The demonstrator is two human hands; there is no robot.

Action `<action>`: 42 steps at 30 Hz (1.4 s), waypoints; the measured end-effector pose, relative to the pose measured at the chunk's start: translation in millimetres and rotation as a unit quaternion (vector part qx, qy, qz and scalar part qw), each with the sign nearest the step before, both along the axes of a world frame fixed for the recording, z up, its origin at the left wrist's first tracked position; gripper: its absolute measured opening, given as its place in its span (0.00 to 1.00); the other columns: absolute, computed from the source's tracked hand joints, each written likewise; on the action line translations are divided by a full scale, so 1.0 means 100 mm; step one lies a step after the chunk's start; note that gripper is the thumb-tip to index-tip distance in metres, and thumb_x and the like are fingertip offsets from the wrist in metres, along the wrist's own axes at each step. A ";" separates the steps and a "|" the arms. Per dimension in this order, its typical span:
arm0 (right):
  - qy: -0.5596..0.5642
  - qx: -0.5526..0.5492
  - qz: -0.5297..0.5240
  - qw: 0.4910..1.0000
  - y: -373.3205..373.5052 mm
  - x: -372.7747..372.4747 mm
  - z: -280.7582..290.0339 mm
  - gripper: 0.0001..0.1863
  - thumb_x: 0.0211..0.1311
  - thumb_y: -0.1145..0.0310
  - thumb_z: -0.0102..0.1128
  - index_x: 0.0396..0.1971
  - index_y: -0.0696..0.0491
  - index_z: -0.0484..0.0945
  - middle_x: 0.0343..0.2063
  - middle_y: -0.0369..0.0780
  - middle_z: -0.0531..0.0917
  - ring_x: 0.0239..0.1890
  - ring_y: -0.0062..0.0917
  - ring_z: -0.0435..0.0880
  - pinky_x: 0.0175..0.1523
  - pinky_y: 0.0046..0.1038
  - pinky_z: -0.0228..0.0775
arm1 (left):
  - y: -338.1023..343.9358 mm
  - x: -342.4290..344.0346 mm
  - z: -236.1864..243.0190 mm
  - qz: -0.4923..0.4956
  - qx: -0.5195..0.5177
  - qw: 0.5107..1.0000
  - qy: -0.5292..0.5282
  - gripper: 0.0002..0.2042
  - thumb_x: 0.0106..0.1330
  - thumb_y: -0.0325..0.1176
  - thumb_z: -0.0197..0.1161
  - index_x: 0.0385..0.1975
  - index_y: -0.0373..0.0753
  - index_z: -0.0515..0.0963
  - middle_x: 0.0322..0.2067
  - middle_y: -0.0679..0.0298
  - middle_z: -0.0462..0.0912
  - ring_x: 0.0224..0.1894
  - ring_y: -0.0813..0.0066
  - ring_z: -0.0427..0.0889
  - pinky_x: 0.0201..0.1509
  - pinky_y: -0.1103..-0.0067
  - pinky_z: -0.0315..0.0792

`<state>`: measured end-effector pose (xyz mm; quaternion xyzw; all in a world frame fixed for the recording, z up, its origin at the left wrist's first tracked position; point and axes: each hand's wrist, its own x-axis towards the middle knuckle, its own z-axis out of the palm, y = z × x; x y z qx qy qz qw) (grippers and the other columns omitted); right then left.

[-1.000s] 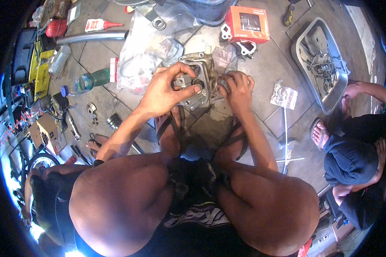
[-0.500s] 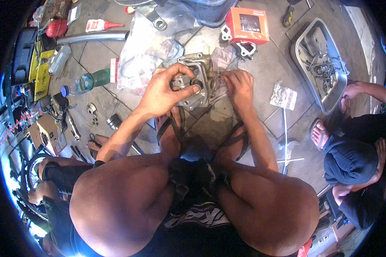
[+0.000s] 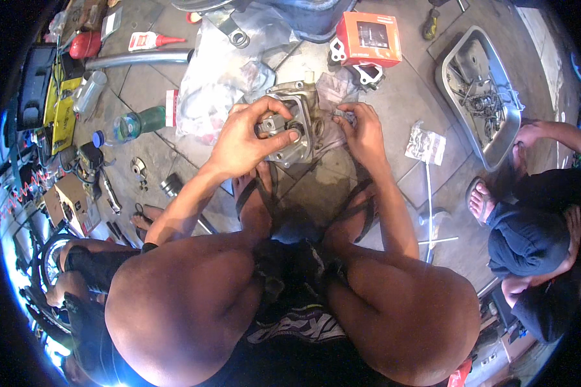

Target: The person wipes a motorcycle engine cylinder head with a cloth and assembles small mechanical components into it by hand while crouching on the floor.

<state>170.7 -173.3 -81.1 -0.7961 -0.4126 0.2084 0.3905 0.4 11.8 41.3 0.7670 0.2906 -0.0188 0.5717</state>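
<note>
1. A metal engine part (image 3: 306,132) lies left of the orange box (image 3: 371,39) and nearer the person.
2. The left hand (image 3: 242,138), farther left of the box, is clamped on the engine part.
3. The right hand (image 3: 366,133), on the box's near side, pinches a small greyish piece (image 3: 345,116).
4. Right of the box stands a metal tray (image 3: 494,147).
</note>
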 end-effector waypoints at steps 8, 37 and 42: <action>-0.131 0.050 -0.043 0.989 -0.12 -0.11 -0.08 0.12 0.58 0.71 0.63 0.42 0.53 0.76 0.40 0.41 0.80 0.49 0.36 0.76 0.59 0.38 0.54 | -0.02 0.08 0.04 -0.015 0.012 1.000 0.012 0.15 0.57 0.33 0.72 0.40 0.37 0.77 0.40 0.63 0.81 0.47 0.73 0.76 0.54 0.76 0.68; 0.195 0.122 -0.047 0.972 0.01 -0.24 0.73 0.11 0.62 0.70 0.62 0.44 0.52 0.80 0.42 0.39 0.81 0.49 0.32 0.77 0.58 0.31 0.63 | 0.07 -0.27 -0.28 0.152 -0.232 0.953 -0.122 0.28 0.49 0.48 0.73 0.42 0.38 0.68 0.47 0.61 0.75 0.48 0.69 0.78 0.54 0.73 0.75; 0.245 0.108 -0.115 0.957 0.04 -0.33 0.71 0.10 0.61 0.69 0.64 0.42 0.53 0.81 0.40 0.39 0.82 0.44 0.32 0.78 0.52 0.30 0.68 | 0.10 -0.35 -0.36 0.149 -0.211 0.958 -0.126 0.41 0.49 0.47 0.74 0.60 0.34 0.64 0.55 0.55 0.74 0.53 0.63 0.78 0.56 0.71 0.76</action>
